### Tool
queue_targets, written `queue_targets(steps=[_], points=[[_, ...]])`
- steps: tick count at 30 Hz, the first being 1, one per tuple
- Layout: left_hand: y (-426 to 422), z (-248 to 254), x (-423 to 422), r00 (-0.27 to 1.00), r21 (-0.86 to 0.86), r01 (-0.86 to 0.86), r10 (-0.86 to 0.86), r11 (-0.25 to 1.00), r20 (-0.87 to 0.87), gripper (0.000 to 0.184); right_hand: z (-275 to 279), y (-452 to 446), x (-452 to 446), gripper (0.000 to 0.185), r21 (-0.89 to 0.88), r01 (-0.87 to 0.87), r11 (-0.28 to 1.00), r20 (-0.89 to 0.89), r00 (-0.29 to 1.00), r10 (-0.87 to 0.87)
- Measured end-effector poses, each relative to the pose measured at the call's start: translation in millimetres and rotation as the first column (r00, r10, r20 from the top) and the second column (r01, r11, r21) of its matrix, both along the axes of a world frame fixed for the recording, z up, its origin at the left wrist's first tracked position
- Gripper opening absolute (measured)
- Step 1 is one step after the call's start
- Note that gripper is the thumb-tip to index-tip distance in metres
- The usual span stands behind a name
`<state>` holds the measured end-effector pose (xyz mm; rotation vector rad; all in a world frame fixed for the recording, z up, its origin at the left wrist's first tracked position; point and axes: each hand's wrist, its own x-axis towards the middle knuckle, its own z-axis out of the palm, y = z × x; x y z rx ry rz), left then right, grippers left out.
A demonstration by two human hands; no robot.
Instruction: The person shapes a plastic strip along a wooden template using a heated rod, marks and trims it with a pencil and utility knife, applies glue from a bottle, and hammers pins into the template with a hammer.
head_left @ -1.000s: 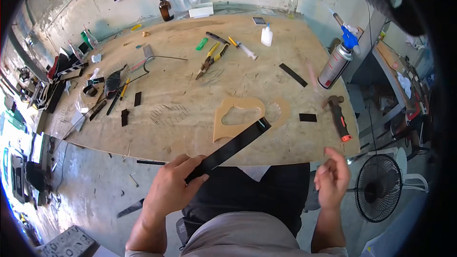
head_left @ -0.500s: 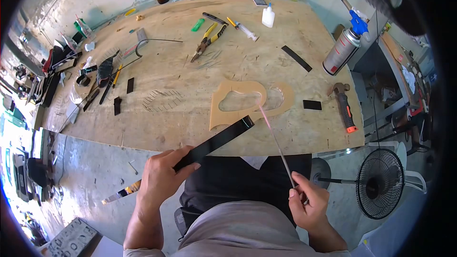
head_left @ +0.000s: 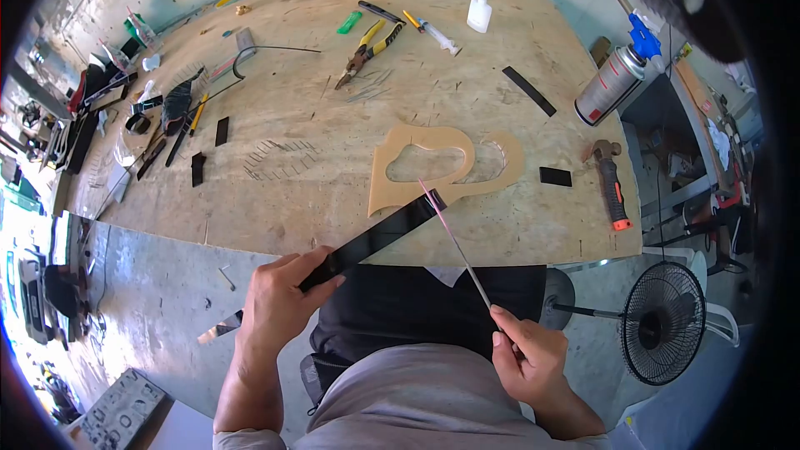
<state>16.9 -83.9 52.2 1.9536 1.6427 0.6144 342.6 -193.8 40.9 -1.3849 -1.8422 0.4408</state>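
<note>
Your left hand (head_left: 287, 296) is closed around the lower end of a black strip (head_left: 375, 240), thumb on one side and fingers on the other; the strip runs out of that grip up and to the right, its far end above the front edge of the wooden table (head_left: 275, 217). Your right hand (head_left: 529, 354) pinches the near end of a thin rod (head_left: 460, 252) between thumb and fingers. The rod slants up and to the left from your pinch, and its pink far part crosses the strip's far end; whether the two touch, you cannot tell from this view. Just beyond that crossing, a tan curved cutout (head_left: 385, 187) lies flat on the table, outside both your grips. To its right are a small black piece (head_left: 555, 177) and a hammer (head_left: 611, 183).
</note>
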Motion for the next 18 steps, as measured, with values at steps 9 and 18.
queue_targets(steps=[9, 18], points=[[1.8, -1.0, -0.8, 1.0, 0.006, -0.016, 0.016, 1.0, -0.018, 0.041, 4.3, 1.0, 1.3, 0.052, -0.063, -0.007, 0.998, 0.024, 1.0, 0.009], [2.7, 3.1, 0.5, 1.0, -0.012, -0.027, 0.027, 1.0, -0.013, 0.041, 3.5, 2.0, 1.6, 0.05, -0.07, -0.004, 0.998, 0.022, 1.0, 0.006]])
